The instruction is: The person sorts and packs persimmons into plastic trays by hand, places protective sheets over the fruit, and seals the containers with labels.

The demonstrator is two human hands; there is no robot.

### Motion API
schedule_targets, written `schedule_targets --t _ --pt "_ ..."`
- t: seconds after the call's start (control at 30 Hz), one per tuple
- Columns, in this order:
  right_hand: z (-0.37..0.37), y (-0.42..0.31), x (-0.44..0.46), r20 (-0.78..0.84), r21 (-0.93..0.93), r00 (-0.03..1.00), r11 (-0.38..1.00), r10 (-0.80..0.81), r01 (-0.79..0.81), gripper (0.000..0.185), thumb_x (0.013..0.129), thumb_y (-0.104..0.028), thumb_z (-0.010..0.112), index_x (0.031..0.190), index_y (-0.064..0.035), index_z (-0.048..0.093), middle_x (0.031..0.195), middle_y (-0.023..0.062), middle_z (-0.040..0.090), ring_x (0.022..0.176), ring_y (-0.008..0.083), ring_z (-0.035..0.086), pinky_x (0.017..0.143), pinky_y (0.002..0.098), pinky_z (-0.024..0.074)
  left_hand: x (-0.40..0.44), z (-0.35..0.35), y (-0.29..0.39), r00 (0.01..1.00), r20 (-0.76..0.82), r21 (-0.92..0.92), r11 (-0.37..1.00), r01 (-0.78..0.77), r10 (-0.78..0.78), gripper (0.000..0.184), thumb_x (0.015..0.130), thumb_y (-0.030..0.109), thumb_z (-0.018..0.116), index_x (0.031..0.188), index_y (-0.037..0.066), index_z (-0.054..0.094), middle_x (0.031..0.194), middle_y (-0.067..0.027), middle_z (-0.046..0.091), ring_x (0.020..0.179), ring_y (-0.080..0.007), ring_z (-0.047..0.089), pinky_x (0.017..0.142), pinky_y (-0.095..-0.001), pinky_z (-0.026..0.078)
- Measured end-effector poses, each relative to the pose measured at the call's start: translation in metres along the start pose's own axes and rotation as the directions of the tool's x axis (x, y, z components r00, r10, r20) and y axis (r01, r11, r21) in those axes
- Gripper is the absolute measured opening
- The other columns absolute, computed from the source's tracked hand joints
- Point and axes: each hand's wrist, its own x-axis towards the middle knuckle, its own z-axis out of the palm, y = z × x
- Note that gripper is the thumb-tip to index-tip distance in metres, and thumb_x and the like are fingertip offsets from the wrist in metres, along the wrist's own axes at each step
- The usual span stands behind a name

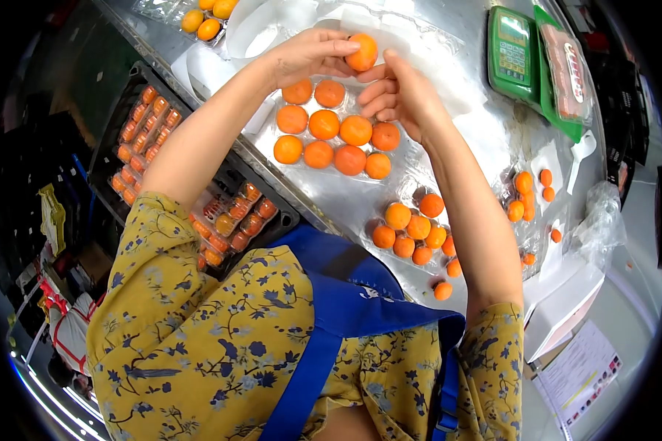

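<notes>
An orange fruit (362, 52) is held up over the far side of a clear plastic tray (307, 139). My left hand (312, 55) has its thumb and fingers closed round the fruit's left side. Close against the fruit's lower right, my right hand (397, 92) has its fingers partly curled and spread, with nothing seen in its palm. Below both hands the tray bears several orange fruits in rows, among them one fruit (324, 124) near the middle.
Loose orange fruits (419, 227) lie beside my right forearm. A green scale (513, 55) stands at the back right, near a white spoon (582, 151). More fruits (523, 182) sit at the right. A black crate (239, 165) with packed fruit is at the left, beyond the metal table's edge.
</notes>
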Motion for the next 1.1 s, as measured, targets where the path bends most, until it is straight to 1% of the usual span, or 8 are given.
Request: schedule_targets --t 0.1,0.2,0.23,0.43,0.67,0.9,1.0,1.1 --pt "-0.002 0.008 0.005 -0.169 -0.353 0.931 0.902 -0.324 0.250 0.045 0.075 -0.027 0.069 0.106 0.0019 0.055 0.082 0.0122 0.061 0.063 0.0144 0.058 0.061 0.0258 0.0481 0.000 0.002 0.004 0.994 0.002 -0.115 0.987 0.111 -0.112 0.048 0.087 0.042 0.055 0.113 0.001 0.054 0.105 -0.0122 0.061 0.094 -0.0225 0.062 0.089 -0.0333 0.047" --pt "0.002 0.012 0.006 -0.095 -0.558 0.753 0.662 -0.651 0.501 0.048 0.070 -0.020 0.072 0.110 -0.0011 0.053 0.102 0.0129 0.059 0.068 0.0146 0.058 0.061 0.0273 0.0487 -0.002 0.006 0.006 0.987 -0.007 -0.178 0.972 0.157 -0.160 0.052 0.087 0.046 0.053 0.113 0.001 0.053 0.102 -0.0136 0.062 0.093 -0.0237 0.063 0.086 -0.0335 0.049" --pt "0.001 0.013 0.009 -0.056 -0.566 0.755 0.644 -0.653 0.515 0.055 0.066 -0.014 0.073 0.116 -0.0041 0.051 0.114 0.0113 0.054 0.073 0.0140 0.056 0.063 0.0279 0.0490 -0.002 0.007 0.006 0.986 -0.011 -0.183 0.970 0.159 -0.164 0.054 0.086 0.048 0.052 0.114 0.001 0.053 0.101 -0.0142 0.063 0.092 -0.0241 0.063 0.085 -0.0337 0.049" --pt "-0.007 0.015 0.017 0.078 -0.439 0.773 0.675 -0.630 0.594 0.058 0.068 -0.012 0.072 0.121 -0.0046 0.051 0.105 0.0082 0.058 0.077 0.0114 0.055 0.070 0.0263 0.0488 0.002 0.006 0.001 0.952 0.134 -0.199 0.933 0.299 -0.276 0.065 0.085 0.055 0.049 0.120 0.001 0.049 0.107 -0.0200 0.059 0.098 -0.0262 0.061 0.087 -0.0329 0.049" --pt "-0.034 0.019 0.006 0.082 0.110 0.956 0.956 -0.283 0.273 0.048 0.078 -0.014 0.070 0.119 0.0010 0.051 0.106 0.0081 0.060 0.092 0.0112 0.058 0.075 0.0233 0.0467 0.005 0.008 -0.006 0.979 -0.051 -0.099 0.977 0.190 -0.195 0.071 0.086 0.057 0.046 0.129 0.001 0.041 0.120 -0.0221 0.051 0.106 -0.0263 0.057 0.089 -0.0327 0.047" --pt "-0.040 0.028 0.000 0.224 0.112 0.945 0.969 -0.241 0.220 0.046 0.076 -0.013 0.070 0.117 -0.0023 0.053 0.104 0.0043 0.061 0.096 0.0126 0.057 0.077 0.0252 0.0469 0.012 0.000 -0.022 0.976 -0.124 -0.152 0.976 0.159 -0.178 0.064 0.088 0.050 0.050 0.129 0.002 0.041 0.121 -0.0208 0.052 0.104 -0.0245 0.057 0.089 -0.0304 0.048" --pt "-0.037 0.033 0.008 0.166 -0.254 0.911 0.877 -0.377 0.409 0.046 0.071 -0.012 0.071 0.114 -0.0056 0.055 0.105 0.0053 0.061 0.094 0.0142 0.058 0.076 0.0269 0.0478 0.011 -0.001 -0.023 0.972 -0.163 -0.137 0.980 0.147 -0.168 0.062 0.088 0.048 0.051 0.129 0.002 0.041 0.121 -0.0209 0.052 0.105 -0.0247 0.058 0.090 -0.0310 0.048" --pt "-0.030 0.030 0.009 0.185 -0.726 0.848 0.513 -0.497 0.459 0.044 0.066 -0.011 0.072 0.108 -0.0098 0.058 0.099 0.0061 0.062 0.090 0.0199 0.058 0.076 0.0306 0.0482 0.009 -0.003 -0.023 0.970 -0.188 -0.110 0.985 0.132 -0.151 0.060 0.089 0.046 0.051 0.129 0.002 0.042 0.120 -0.0206 0.053 0.105 -0.0249 0.058 0.091 -0.0320 0.047"
